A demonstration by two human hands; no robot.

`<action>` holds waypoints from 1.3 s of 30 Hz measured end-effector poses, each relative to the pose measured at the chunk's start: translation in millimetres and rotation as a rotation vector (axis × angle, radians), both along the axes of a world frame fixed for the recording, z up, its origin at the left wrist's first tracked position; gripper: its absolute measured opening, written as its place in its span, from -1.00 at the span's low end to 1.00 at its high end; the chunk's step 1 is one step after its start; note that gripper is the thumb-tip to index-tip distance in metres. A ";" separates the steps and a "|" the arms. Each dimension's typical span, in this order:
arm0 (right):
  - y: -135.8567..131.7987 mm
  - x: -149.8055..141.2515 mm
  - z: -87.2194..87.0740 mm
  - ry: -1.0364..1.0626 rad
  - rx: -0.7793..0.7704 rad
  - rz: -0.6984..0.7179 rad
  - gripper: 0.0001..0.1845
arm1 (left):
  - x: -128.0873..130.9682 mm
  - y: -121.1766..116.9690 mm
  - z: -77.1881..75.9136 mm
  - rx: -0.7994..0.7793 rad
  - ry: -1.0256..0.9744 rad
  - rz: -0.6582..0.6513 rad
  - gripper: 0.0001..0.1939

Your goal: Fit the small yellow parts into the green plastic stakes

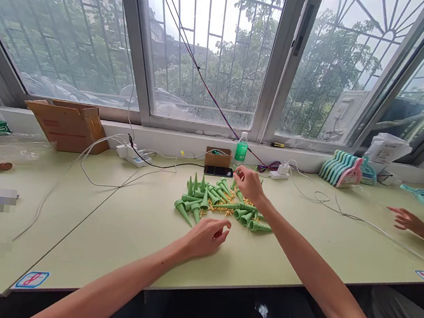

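Note:
A heap of green plastic cone spikes [211,199] lies in the middle of the pale green table [133,231], mixed with small yellow pieces [225,209]. My left hand [208,236] rests on the table just in front of the heap, fingers curled inward; whether it holds anything is hidden. My right hand [249,182] reaches over the far right side of the heap, fingers bent in a pinch at the cones; what it grips is too small to make out.
Behind the heap lie a black phone [218,171], a small cardboard box [218,157] and a green bottle [241,149]. Power strips and cables cross the table. A large cardboard box [68,125] stands back left. Another person's hand [404,220] rests at right.

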State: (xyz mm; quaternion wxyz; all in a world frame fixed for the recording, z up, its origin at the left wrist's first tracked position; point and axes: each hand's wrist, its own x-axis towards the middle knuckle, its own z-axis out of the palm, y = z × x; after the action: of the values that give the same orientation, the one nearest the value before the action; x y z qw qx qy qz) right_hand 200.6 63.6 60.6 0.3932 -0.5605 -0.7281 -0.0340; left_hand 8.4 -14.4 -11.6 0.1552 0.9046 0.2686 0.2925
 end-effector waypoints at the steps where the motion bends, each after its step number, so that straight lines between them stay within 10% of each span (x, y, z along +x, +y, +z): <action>1: 6.7 0.2 2.1 -0.031 -0.030 -0.021 -0.84 | 0.0 0.0 0.2 -0.002 -0.004 0.001 -0.82; 14: 56.2 -4.4 -9.4 -0.244 -0.256 -0.157 -0.77 | 0.2 -2.0 3.2 -0.007 -0.005 0.006 -0.81; 39: 59.1 -3.7 -4.2 -0.303 -0.440 -0.303 -0.82 | 0.4 -0.4 4.7 0.004 0.068 -0.004 -0.82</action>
State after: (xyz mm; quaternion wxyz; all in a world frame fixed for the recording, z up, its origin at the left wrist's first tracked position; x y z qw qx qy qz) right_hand 196.9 122.8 56.4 0.1396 -0.7230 -0.6764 -0.0169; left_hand 8.9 -14.8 -6.8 0.1449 0.9147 0.2715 0.2620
